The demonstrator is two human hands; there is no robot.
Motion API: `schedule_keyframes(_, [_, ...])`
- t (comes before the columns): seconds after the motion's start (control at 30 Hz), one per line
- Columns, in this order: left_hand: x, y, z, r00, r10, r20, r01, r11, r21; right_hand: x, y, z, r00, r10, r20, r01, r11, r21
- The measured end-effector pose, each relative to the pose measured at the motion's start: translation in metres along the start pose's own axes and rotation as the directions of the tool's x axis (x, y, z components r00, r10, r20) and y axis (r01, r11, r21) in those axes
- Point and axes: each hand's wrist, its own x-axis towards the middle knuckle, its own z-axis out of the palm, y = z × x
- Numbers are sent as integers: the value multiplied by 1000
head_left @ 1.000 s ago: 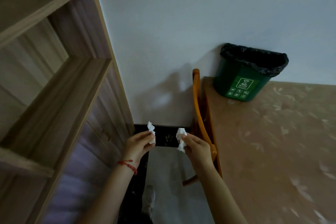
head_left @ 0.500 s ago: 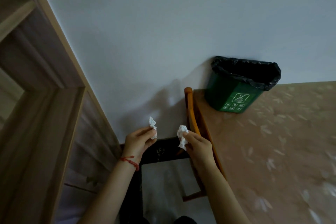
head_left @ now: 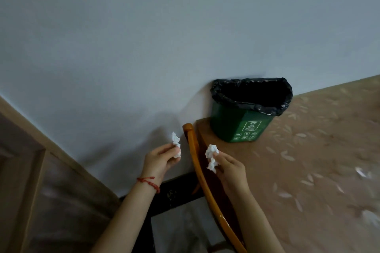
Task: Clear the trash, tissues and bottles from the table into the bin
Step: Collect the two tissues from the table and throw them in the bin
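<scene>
Inspector: Head view; the left hand [head_left: 162,157] at lower centre has its fingers pinched on a crumpled tissue [head_left: 176,144]; the right hand [head_left: 228,167] beside it pinches a second tissue [head_left: 211,157].

Clerk: Why held so?

Inspector: Fingertip grips, likely for a clean drop; both wads are white, tightly balled, raised clear of the table [head_left: 308,170].

Clerk: And the bin?

Inspector: The green bin [head_left: 242,127], black-lined, stands open at right of centre on the table's corner against the wall; both tissues are short of it, lower left.

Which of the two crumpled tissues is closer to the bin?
The tissue in the right hand; the left hand's tissue is beyond the chair rail, farther from the green bin.
</scene>
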Motion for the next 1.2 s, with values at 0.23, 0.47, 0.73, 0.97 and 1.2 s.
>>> schedule_keyframes(0.23, [33, -3, 62, 988, -63, 141, 51, 995, 86, 24, -27, -34, 987, -35, -154, 55, 991, 122])
schedule_keyframes(0.47, [52, 1, 106, 954, -143, 263, 94, 977, 190, 39, -41, -46, 953, -26, -302, 106, 962, 250])
schedule_keyframes(0.73, [76, 3, 130, 910, -226, 348, 149, 961, 235, 57, -84, -52, 926, -166, -340, 217, 969, 118])
schedule_keyframes(0.97, [92, 8, 136, 896, -247, 368, 158, 954, 256, 99, -147, -45, 848, -348, -400, 358, 932, -53])
schedule_keyframes(1.2, [94, 12, 137, 883, -250, 397, 149, 952, 266, 149, -166, -30, 761, -546, -351, 325, 788, -522])
